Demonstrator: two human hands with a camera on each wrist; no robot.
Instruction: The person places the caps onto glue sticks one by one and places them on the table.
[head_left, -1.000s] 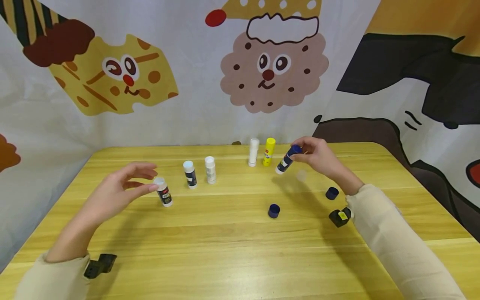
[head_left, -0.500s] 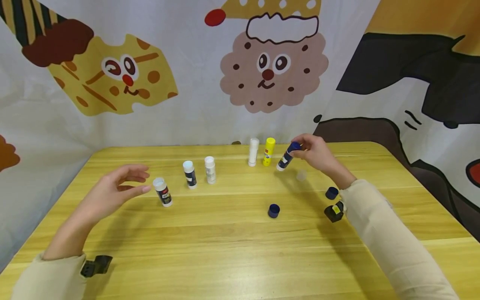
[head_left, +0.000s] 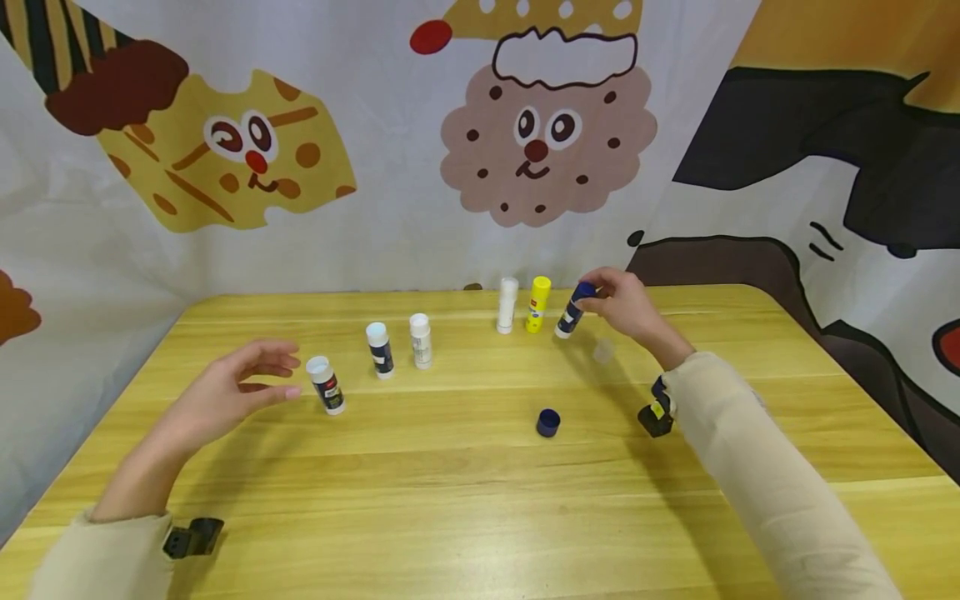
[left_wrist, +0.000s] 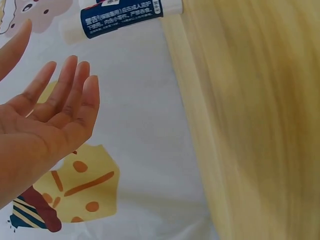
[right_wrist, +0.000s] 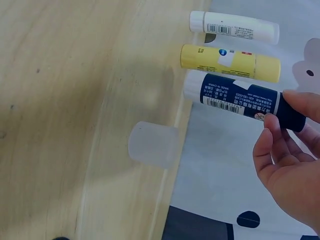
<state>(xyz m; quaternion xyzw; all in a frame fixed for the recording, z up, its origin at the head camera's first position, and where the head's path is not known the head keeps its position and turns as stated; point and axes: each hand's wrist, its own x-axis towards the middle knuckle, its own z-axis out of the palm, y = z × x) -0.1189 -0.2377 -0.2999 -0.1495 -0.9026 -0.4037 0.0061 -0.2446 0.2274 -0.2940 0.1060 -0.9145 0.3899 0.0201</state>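
Observation:
My right hand (head_left: 622, 304) pinches a navy glue stick (head_left: 572, 312) by its dark blue cap. It leans slightly, its white base close over the table beside a yellow glue stick (head_left: 537, 305). In the right wrist view, the thumb and fingers wrap the cap end of the navy glue stick (right_wrist: 235, 95). My left hand (head_left: 232, 387) hovers with loosely bent fingers, apart from a capless navy glue stick (head_left: 326, 387) standing upright just right of it. Another navy glue stick (head_left: 380, 352) and a white glue stick (head_left: 422, 342), both capless, stand further right.
A capped white glue stick (head_left: 507, 307) stands left of the yellow one. One dark blue cap (head_left: 548, 422) lies mid-table; another is mostly hidden by the right wrist camera (head_left: 656, 419). A translucent cap (head_left: 603, 351) stands below the right hand. A printed cloth (head_left: 397, 250) hangs behind the table.
My right hand has shifted a little left, and its glue stick has become more upright beside the yellow one. My left hand has drawn back from the nearest capless glue stick.

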